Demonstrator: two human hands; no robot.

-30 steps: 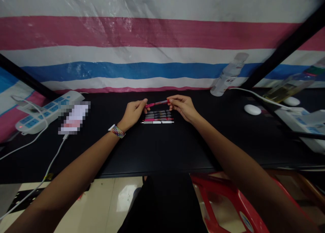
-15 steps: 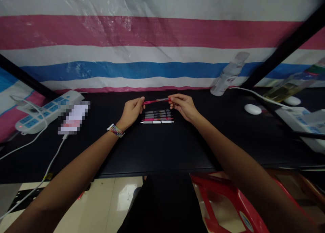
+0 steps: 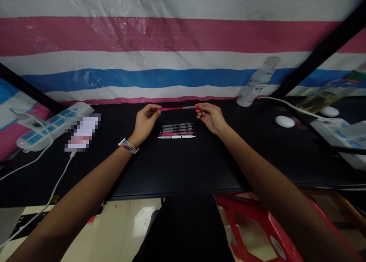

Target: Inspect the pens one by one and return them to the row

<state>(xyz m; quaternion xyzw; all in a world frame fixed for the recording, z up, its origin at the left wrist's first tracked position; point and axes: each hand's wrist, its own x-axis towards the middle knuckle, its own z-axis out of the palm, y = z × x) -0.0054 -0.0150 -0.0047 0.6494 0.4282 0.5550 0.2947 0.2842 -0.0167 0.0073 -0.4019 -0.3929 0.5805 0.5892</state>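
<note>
My left hand [image 3: 146,120] is closed, its thumb and fingers pinching the left end of a red pen [image 3: 175,108] at the pink grip. My right hand [image 3: 212,117] pinches the pen's red right end. Between the hands the pen lies level, and a thin red stretch shows between the grip and a pale barrel section; I cannot tell whether its parts are separated. Just in front of it, a row of pens [image 3: 175,130] lies side by side on the black table [image 3: 177,166]. Several are grey and black, one is pink, and the nearest pen [image 3: 176,137] is white.
A power strip [image 3: 37,136] and a blurred-out phone [image 3: 82,134] with a cable are at left. On the right are a white bottle [image 3: 254,87], a white mouse-like object [image 3: 284,121] and an oil-coloured bottle [image 3: 323,98]. A red stool [image 3: 237,224] stands below the table edge.
Both hands have moved slightly apart and away from the row, so more of the pen shows between them. A thin red middle stretch is now visible. The row has not moved.
</note>
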